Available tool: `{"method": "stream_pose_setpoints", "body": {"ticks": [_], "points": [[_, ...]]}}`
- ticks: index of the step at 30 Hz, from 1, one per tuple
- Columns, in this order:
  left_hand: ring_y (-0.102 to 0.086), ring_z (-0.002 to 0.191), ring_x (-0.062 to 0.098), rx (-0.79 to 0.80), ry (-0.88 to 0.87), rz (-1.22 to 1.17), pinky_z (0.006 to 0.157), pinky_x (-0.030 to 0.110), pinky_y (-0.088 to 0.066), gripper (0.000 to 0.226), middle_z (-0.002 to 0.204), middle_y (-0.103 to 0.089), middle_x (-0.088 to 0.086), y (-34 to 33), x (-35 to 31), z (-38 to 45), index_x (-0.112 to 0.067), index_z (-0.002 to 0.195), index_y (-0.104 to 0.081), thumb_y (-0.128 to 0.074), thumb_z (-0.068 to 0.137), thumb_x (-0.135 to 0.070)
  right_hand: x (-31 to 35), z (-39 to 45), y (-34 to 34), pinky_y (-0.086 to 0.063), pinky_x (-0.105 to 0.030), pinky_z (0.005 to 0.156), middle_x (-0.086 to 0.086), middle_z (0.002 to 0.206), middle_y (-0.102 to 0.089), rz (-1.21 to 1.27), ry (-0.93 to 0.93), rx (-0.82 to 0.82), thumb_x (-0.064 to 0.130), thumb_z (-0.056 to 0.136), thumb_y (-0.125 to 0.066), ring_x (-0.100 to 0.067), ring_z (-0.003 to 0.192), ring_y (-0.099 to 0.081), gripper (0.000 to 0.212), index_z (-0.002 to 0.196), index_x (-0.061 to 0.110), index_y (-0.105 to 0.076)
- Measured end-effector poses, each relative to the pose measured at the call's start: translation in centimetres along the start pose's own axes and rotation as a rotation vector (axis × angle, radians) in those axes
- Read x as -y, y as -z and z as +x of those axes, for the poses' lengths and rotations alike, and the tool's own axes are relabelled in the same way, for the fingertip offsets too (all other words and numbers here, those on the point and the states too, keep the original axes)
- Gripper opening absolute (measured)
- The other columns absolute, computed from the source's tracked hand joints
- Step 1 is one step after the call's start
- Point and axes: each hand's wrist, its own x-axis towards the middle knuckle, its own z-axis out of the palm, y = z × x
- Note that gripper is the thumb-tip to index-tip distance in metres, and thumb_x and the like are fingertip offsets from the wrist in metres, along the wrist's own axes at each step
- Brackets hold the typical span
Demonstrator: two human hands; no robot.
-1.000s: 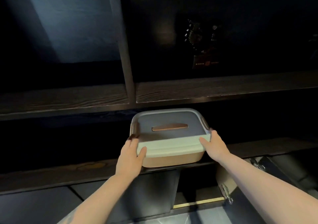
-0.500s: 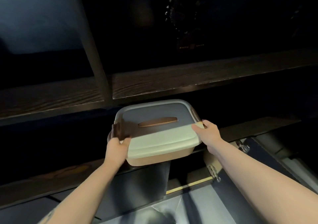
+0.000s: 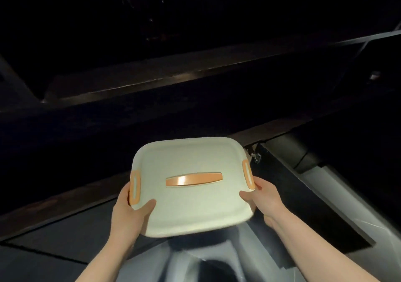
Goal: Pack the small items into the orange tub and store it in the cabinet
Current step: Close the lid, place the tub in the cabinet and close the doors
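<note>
Tub (image 3: 191,205), its pale lid (image 3: 195,151) uppermost, is held in both hands in front of a dark cabinet (image 3: 152,80), near the lower shelf edge (image 3: 65,201) and not resting on it. At left, the left hand (image 3: 128,212) grasps the tub's side, thumb lying on the lid just beside the orange left clip (image 3: 135,187). An orange handle (image 3: 193,179) lies flat across the middle of the lid. At right, the right hand (image 3: 263,201) grasps the other side, thumb on the lid, fingers curled under the rim below the right clip (image 3: 248,173). Farther right, an open door (image 3: 303,184) with a metal hinge (image 3: 256,156) angles toward the viewer.
</note>
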Motion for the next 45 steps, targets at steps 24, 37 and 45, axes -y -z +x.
{"method": "stream_pose_setpoints", "body": {"ticks": [24, 37, 45], "points": [[-0.056, 0.099, 0.027, 0.34, 0.272, 0.479, 0.08, 0.037, -0.046, 0.053, 0.107, -0.06, 0.007, -19.7, 13.6, 8.9, -0.011, 0.118, -0.048, -0.072, 0.071, -0.006, -20.0, 9.7, 6.6, -0.055, -0.038, 0.069, -0.01, 0.092, -0.069, -0.206, -0.32, -0.167, 0.004, 0.075, -0.075, -0.024, 0.083, -0.066, 0.03, 0.103, 0.01, -0.064], [-0.059, 0.1, 0.031, 0.307, 0.417, 0.369, 0.088, 0.041, -0.048, 0.045, 0.11, -0.063, 0.017, -25.8, 28.8, 21.3, 0.0, 0.115, -0.05, -0.07, 0.078, -0.018, -33.4, 25.1, -1.1, -0.056, -0.048, 0.076, -0.013, 0.093, -0.066, -0.23, -0.295, -0.226, 0.005, 0.076, -0.07, -0.032, 0.087, -0.064, 0.032, 0.107, 0.01, -0.061], [-0.046, 0.119, 0.037, 0.242, 0.364, 0.501, 0.1, 0.045, -0.042, 0.096, 0.13, -0.045, 0.018, -29.6, 38.6, 25.9, -0.005, 0.13, -0.024, -0.084, 0.062, -0.036, -39.0, 35.5, -6.4, -0.05, -0.036, 0.088, -0.008, 0.112, -0.063, -0.288, -0.138, -0.181, -0.002, 0.076, -0.053, -0.028, 0.106, -0.058, 0.052, 0.124, 0.017, -0.056]]}}
